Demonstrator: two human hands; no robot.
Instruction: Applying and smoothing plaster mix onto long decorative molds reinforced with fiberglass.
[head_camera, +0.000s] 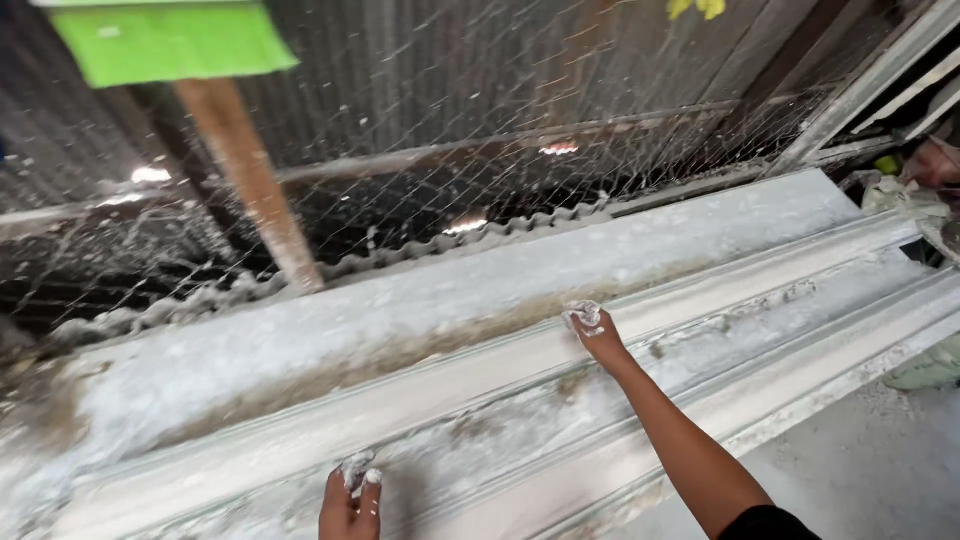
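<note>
Pressing white plaster lumps (583, 316) onto a long white moulded plaster cornice (480, 400), both hands, right hand (597, 335) and left hand (350, 495), pinch closed around them; wet plaster could crumble loose.

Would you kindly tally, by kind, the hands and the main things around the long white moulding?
Person's own hands, left hand and right hand, each holding a small white wad of plaster: 2
Long white plaster moulding: 1
Slanted brown wooden post: 1
Green flat board: 1
Wire mesh fence: 1
Total: 6
</note>
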